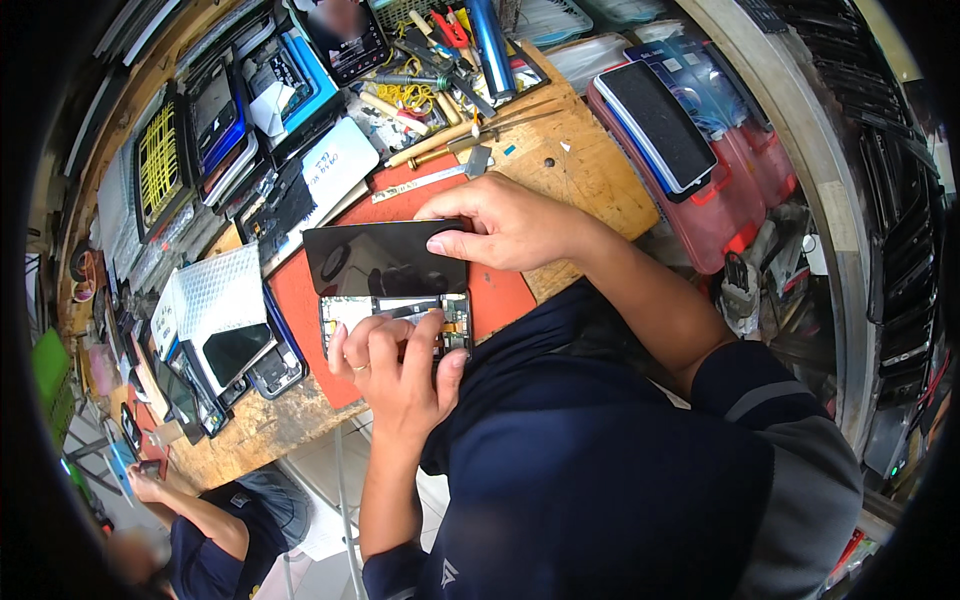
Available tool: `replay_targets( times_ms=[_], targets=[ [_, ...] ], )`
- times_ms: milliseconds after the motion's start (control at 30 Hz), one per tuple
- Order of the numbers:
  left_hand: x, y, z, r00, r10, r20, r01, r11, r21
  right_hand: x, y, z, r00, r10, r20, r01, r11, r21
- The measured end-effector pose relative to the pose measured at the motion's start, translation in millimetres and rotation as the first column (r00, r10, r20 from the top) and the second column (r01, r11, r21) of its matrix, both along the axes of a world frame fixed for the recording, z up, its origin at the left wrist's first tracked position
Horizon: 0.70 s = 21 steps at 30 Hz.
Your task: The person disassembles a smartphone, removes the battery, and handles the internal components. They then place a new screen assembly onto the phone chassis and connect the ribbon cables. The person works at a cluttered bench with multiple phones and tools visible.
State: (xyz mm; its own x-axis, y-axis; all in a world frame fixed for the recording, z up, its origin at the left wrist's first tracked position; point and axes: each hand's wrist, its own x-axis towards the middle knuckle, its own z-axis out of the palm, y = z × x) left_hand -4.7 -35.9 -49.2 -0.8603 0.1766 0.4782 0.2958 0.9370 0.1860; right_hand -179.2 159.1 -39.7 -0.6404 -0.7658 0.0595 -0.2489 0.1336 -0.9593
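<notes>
My right hand grips the right edge of a black phone screen panel, lifted and tilted away from the phone body. Just below it my left hand holds the opened phone body, whose circuit board and inner parts show, with the fingertips pressing on its lower right part. Both sit over a red work mat on a wooden bench.
Several phones and screens lie in stacks at the left and upper left. Screwdrivers, tweezers and pliers crowd the back of the bench. A red plastic box with a phone on top stands at right. Another person is at lower left.
</notes>
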Motion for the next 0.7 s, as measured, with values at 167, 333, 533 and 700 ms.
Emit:
replay_targets(
  times_ms=[167,333,533,700],
  targets=[
    [3,-3,-3,1.000,0.012,0.005,-0.012,1.000,0.015,0,-2,-10,0.997,-0.016,0.076,0.023,0.996,-0.082],
    [2,0,-3,1.000,0.002,-0.006,-0.002,0.999,-0.037,-2,-2,-7,0.991,0.033,0.130,-0.024,0.997,-0.070],
    [0,3,0,1.000,-0.005,0.002,0.005,0.998,-0.067,-1,-1,1,0.998,0.050,0.043,-0.050,0.999,-0.001],
    [-1,3,1,1.000,-0.008,0.023,0.010,0.997,-0.082,-1,-1,-1,0.998,0.038,-0.047,-0.037,0.999,0.012]
  ],
)
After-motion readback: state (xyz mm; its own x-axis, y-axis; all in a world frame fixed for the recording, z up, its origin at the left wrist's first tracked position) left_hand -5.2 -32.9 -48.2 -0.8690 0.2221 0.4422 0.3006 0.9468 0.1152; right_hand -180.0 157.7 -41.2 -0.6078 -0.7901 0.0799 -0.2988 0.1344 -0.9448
